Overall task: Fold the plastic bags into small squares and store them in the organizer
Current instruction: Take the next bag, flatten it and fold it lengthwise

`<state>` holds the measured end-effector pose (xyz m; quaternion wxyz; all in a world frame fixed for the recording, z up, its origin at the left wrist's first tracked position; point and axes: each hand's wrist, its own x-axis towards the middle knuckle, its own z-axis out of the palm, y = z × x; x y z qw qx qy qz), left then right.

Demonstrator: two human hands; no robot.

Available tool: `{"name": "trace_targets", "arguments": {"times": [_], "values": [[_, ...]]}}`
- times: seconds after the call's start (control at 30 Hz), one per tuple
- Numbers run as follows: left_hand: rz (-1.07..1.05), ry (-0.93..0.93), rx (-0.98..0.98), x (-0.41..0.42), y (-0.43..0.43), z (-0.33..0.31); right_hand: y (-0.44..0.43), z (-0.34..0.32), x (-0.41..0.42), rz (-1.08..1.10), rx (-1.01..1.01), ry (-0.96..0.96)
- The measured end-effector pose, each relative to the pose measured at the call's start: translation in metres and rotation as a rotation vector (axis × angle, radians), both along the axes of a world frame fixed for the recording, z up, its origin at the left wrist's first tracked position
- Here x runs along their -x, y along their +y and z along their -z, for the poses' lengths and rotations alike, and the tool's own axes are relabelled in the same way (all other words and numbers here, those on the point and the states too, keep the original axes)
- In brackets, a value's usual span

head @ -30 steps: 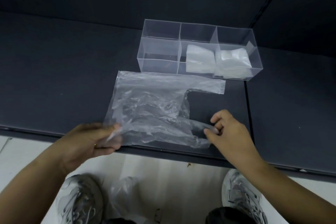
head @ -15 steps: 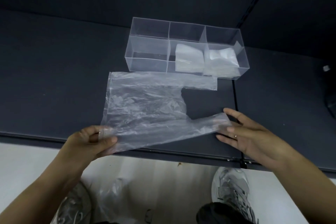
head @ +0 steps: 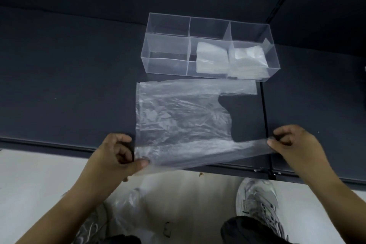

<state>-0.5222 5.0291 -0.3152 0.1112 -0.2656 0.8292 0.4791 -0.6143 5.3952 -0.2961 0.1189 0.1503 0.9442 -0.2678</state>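
Observation:
A clear plastic bag point(head: 178, 117) lies spread flat on the dark table point(head: 69, 85), its two handles pointing right. My left hand point(head: 116, 156) pinches the bag's near left corner at the table edge. My right hand point(head: 293, 144) pinches the end of the near handle, pulled taut. Behind the bag stands a clear organizer point(head: 166, 45) with three compartments. A folded bag point(head: 212, 57) fills the middle compartment and another folded bag point(head: 249, 59) the right one; the left compartment holds nothing.
The table's front edge runs just under my hands, with a seam point(head: 264, 115) down its right part. On the pale floor below lie another crumpled plastic bag point(head: 126, 206) and my grey shoes point(head: 257, 200). Dark wall panels rise behind the organizer.
My right hand went from resting flat on the near handle to pinching its end and stretching it rightward. My left hand kept its hold on the near left corner. The bag lies flatter.

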Motion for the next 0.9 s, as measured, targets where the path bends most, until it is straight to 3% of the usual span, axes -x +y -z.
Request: {"name": "trace_targets", "arguments": {"times": [0.1,0.2,0.3,0.4,0.57,0.67,0.83,0.9], "values": [[0.034,0.179,0.386,0.005,-0.001,-0.004,-0.013,-0.015,0.003,-0.109,-0.252,0.267],[0.169,0.43,0.559,0.033,0.004,-0.004,-0.076,-0.029,0.009,-0.325,-0.109,0.505],[0.455,0.416,0.652,0.07,0.009,0.003,-0.162,-0.021,0.006,-0.679,0.117,0.389],[0.709,0.291,0.772,0.09,0.005,0.019,-0.218,0.009,0.012,-0.903,0.013,0.302],[0.735,0.234,0.895,0.097,-0.002,0.039,-0.192,0.049,0.042,-0.86,-0.281,0.214],[0.716,0.246,0.885,0.097,-0.004,0.04,-0.139,0.056,0.052,-0.715,-0.42,0.234],[0.706,0.18,0.904,0.095,-0.001,0.033,-0.071,0.05,0.056,-0.464,-0.458,0.184],[0.659,0.277,0.875,0.088,0.0,0.024,-0.067,0.041,0.049,-0.417,-0.448,0.26]]}}
